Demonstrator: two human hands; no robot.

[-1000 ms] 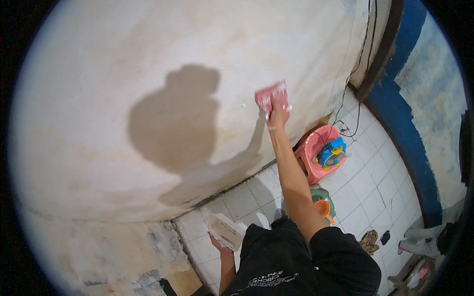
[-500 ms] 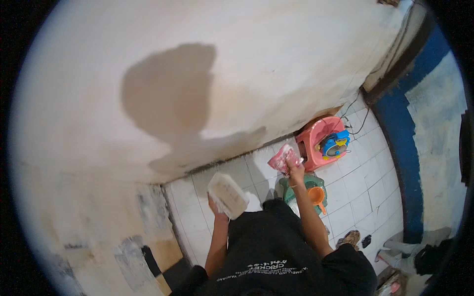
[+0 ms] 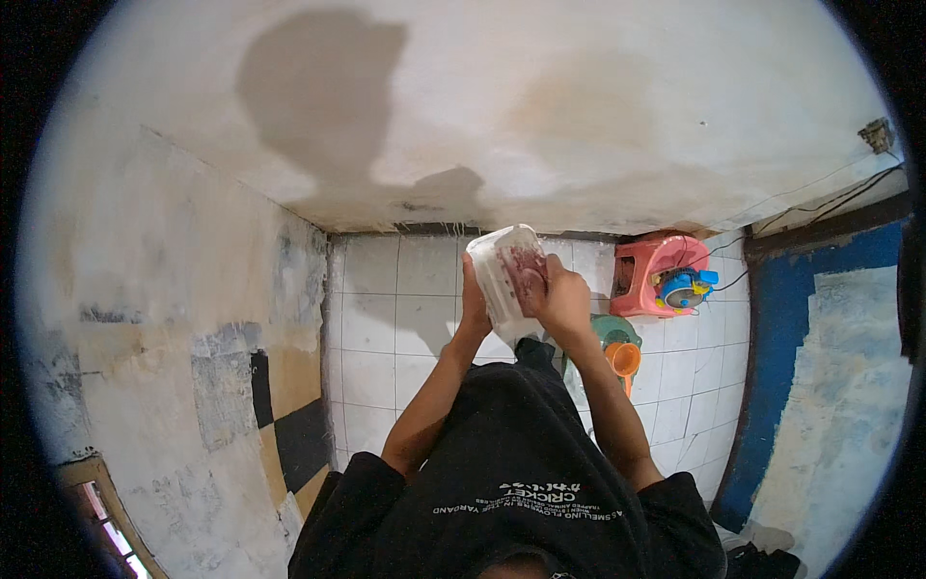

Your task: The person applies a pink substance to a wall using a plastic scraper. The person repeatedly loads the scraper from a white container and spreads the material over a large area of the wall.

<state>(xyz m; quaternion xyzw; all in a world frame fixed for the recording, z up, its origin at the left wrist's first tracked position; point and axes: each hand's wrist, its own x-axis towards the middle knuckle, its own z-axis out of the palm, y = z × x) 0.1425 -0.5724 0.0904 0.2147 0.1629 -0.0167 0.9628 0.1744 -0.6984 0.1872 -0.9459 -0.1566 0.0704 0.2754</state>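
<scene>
My left hand [image 3: 473, 307] grips the side of a white rectangular plastic tub [image 3: 490, 282], held tilted in front of my body above the floor. In my right hand [image 3: 567, 305] is a flat reddish scraper-like piece [image 3: 521, 270], smeared with white. It lies over the tub's open side; whether it touches the inside cannot be made out. The fingers of my right hand are closed on its near edge. What the tub contains is mostly hidden behind this piece.
A pink plastic stool [image 3: 637, 282] carrying a blue and yellow device [image 3: 683, 289] stands right, by the patchy whitish wall [image 3: 579, 125]. Nearer are a green tub [image 3: 617, 331] and an orange dipper [image 3: 625, 360]. Cables [image 3: 805, 207] hang at far right. White tiles [image 3: 371, 323] cover the floor.
My right hand has brought the reddish piece left, from beside the stool to the tub. My left hand has raised the tub forward and right. The view has turned.
</scene>
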